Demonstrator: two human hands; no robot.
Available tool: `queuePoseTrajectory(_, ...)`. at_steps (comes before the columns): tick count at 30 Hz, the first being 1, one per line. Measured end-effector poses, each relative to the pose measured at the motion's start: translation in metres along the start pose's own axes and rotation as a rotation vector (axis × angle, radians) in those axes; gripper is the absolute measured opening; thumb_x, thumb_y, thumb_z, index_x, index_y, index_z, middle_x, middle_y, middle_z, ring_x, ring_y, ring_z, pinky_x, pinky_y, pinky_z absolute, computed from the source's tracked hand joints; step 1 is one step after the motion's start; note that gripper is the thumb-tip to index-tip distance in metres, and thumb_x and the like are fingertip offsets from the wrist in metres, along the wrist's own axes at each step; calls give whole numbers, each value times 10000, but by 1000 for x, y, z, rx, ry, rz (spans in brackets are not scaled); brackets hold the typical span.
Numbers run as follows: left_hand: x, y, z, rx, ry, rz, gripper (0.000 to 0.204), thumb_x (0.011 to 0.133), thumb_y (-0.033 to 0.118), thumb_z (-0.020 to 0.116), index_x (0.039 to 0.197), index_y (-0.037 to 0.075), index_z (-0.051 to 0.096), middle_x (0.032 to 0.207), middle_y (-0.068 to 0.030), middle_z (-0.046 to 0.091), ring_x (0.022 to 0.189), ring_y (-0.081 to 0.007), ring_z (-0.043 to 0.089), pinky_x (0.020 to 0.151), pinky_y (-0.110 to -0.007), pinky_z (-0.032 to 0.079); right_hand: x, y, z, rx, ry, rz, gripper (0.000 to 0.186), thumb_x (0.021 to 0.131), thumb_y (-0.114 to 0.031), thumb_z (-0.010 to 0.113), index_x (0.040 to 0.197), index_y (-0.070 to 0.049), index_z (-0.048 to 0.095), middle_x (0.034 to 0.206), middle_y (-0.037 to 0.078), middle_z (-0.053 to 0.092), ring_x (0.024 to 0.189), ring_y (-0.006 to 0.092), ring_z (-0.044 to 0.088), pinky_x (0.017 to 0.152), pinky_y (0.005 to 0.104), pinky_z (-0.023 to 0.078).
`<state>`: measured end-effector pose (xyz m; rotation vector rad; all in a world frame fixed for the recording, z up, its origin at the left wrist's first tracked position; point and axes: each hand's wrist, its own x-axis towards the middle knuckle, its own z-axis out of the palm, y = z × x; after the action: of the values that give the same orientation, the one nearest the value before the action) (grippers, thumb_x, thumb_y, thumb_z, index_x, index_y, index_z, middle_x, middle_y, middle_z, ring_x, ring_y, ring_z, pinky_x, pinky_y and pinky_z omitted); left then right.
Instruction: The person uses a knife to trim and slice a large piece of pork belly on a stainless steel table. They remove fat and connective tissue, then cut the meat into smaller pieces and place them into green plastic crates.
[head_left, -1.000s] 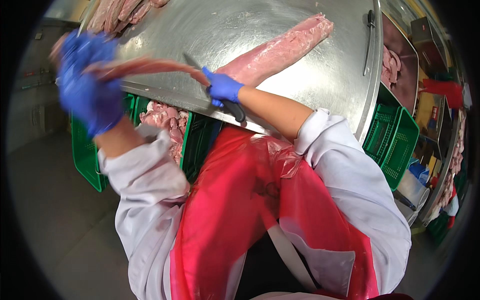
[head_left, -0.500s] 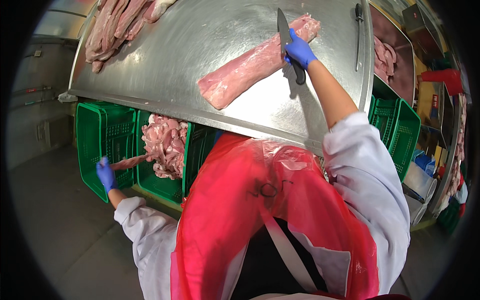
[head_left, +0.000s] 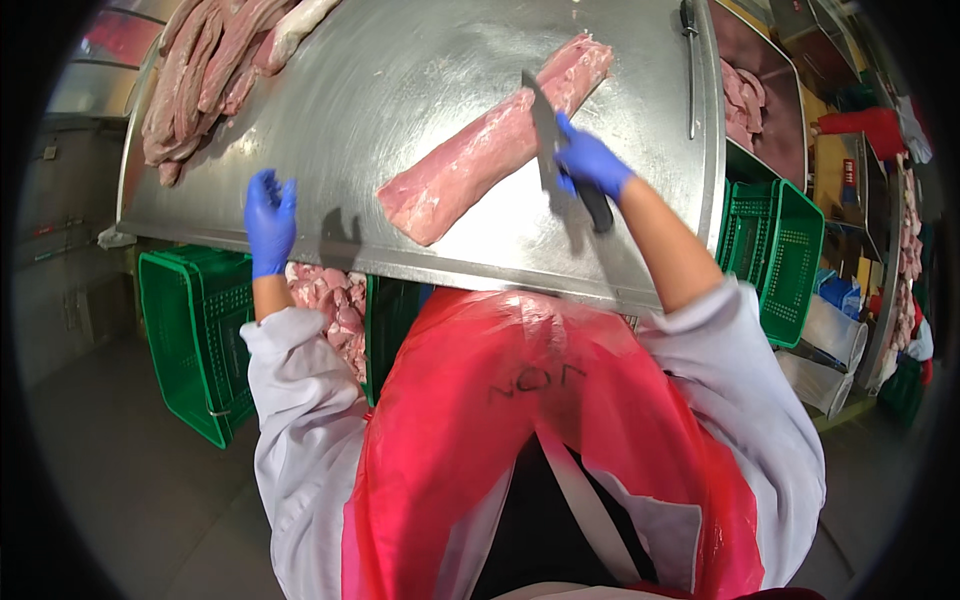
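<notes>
My right hand [head_left: 594, 162], in a blue glove, grips a large knife [head_left: 543, 130] by its dark handle. The blade points away from me and crosses over a long pink meat loin [head_left: 465, 170], which lies slantwise on the steel table [head_left: 350, 120]. My left hand [head_left: 269, 225], also gloved in blue, is raised over the table's near edge with its fingers apart and nothing in it. Beneath my left forearm, meat trimmings [head_left: 335, 298] fill a green crate partly hidden by the sleeve.
Several long meat pieces [head_left: 205, 75] lie at the table's far left. A thin dark-handled tool [head_left: 690, 70] rests along the right edge, beside a bin of meat [head_left: 742, 105]. Green crates stand at lower left [head_left: 190, 350] and at right [head_left: 790, 265].
My left hand has let go of a strip of meat at the green crates and risen to the table edge. The knife has drawn back slightly toward me in my right hand.
</notes>
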<state>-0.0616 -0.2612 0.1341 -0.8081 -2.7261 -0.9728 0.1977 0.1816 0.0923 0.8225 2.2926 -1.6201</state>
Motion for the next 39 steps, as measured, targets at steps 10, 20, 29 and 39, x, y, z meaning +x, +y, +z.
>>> queuePoseTrajectory(10, 67, 228, 249, -152, -512, 198, 472, 810, 467, 761, 959, 30, 665, 956, -208, 684, 895, -390, 663, 811, -457, 531, -102, 6, -40, 458, 191, 123, 783, 960, -21, 537, 1628, -204, 170, 696, 51, 610, 531, 116, 594, 451, 272, 486)
queuePoseTrajectory(20, 103, 195, 302, -312, -742, -228, 304, 847, 240, 759, 723, -20, 662, 667, -120, 672, 610, -171, 628, 592, -335, 514, 1, 5, -1, 471, 272, 76, 790, 961, -59, 510, 1630, -272, 148, 721, 77, 626, 532, 138, 587, 509, 309, 524)
queuePoseTrajectory(29, 103, 205, 282, -416, -738, -317, 271, 895, 187, 713, 726, -14, 647, 651, -108, 667, 590, -165, 645, 547, -324, 509, 7, 7, 18, 213, -107, -6, 830, 910, -117, 526, 1630, -149, 116, 776, 144, 649, 599, 206, 644, 573, 341, 545)
queuePoseTrajectory(39, 112, 193, 274, -277, -667, -154, 287, 895, 204, 681, 728, -25, 640, 645, -114, 671, 584, -161, 652, 565, -328, 513, 10, -28, 28, 309, -199, 14, 795, 959, -172, 513, 1630, -171, 87, 716, 116, 632, 526, 192, 594, 543, 338, 537)
